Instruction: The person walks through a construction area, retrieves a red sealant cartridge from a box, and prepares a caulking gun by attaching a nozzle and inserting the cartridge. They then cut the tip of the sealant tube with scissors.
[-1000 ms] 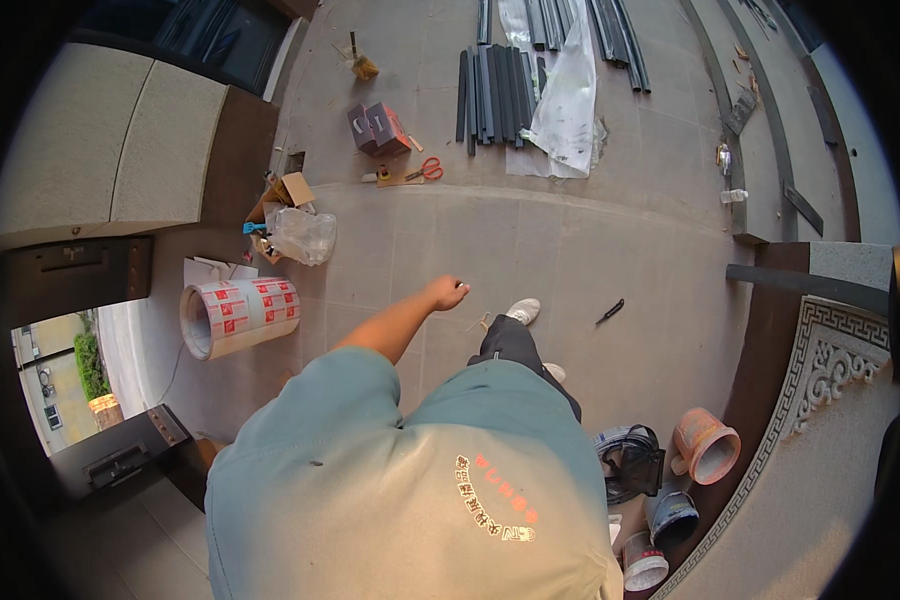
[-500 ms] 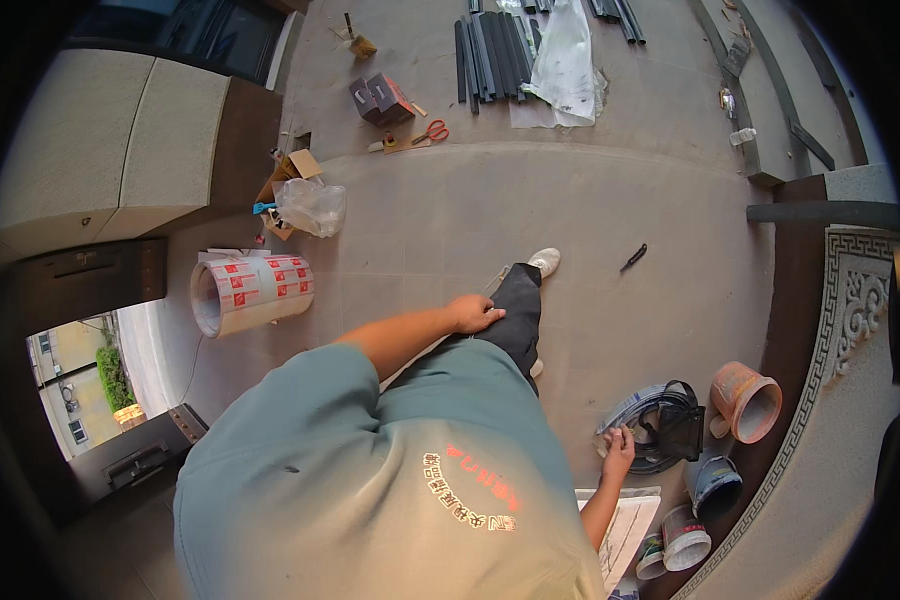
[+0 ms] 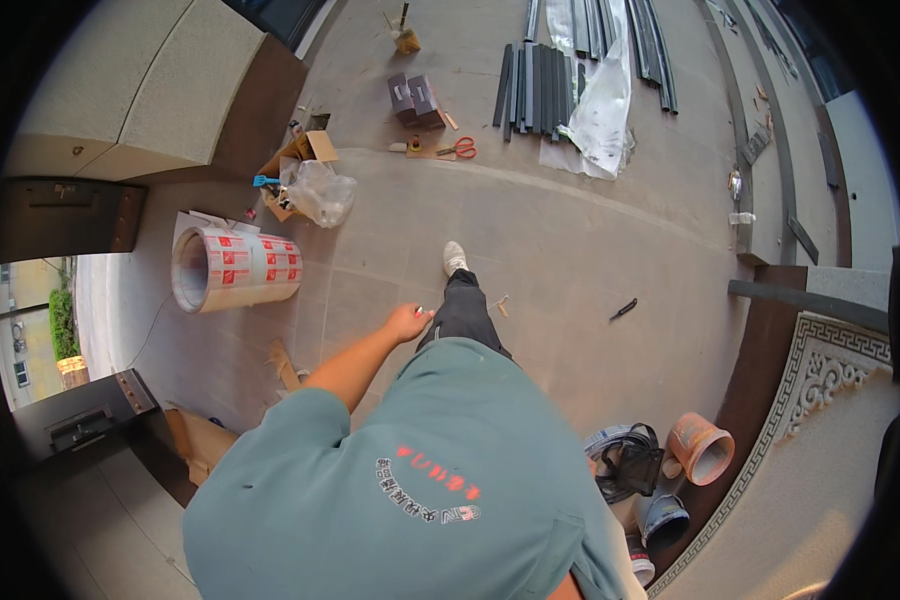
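My left hand [image 3: 408, 323] is beside the dark trouser leg [image 3: 462, 312], its fingers curled around a small, pale, shiny thing [image 3: 419, 311] too little to name. My right hand is out of view; only a patch of the right arm [image 3: 567, 588] shows at the lower edge, past my green shirt [image 3: 450, 420]. One white shoe [image 3: 455, 258] is ahead on the grey floor. Nearest the left hand on the floor is a small tool with a light handle [image 3: 503, 306], partly beside the leg. Farther right lies a black folding-knife-like tool [image 3: 623, 309].
A large roll of printed film [image 3: 238, 268] lies left, by an open carton [image 3: 320, 147] and plastic bag [image 3: 322, 194]. Ahead are scissors [image 3: 460, 148], dark boxes [image 3: 415, 101] and dark metal strips [image 3: 535, 92]. Buckets [image 3: 701, 448] and a black bag [image 3: 632, 465] stand lower right.
I have stepped forward and the view has turned. The left hand has moved left relative to my body. The right hand, seen earlier near the coiled hose, has left the view.
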Available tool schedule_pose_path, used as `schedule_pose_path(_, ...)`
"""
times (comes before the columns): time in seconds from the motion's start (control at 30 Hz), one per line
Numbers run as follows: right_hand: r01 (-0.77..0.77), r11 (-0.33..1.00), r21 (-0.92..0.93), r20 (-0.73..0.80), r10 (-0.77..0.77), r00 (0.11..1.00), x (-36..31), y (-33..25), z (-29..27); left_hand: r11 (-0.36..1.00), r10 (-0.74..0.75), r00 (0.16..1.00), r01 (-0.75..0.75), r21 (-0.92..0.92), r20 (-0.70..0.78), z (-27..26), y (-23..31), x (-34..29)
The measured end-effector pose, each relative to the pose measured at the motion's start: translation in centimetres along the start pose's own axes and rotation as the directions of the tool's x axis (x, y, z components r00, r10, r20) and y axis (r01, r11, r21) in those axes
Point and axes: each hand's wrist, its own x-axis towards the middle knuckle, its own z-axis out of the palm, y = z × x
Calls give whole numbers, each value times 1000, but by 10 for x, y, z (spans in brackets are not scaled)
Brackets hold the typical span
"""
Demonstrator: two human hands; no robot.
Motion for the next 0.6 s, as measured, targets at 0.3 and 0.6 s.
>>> schedule_pose_path(0.3,289,911,-295,-46,-316,948,67,-417,161,970,-70,998,67,-233,-2,-167,-50,106)
schedule_pose_path(0.6,614,616,-493,380,-483,789,89,-688,408,836,-327,927,194,-514,-183,-276,-90,124)
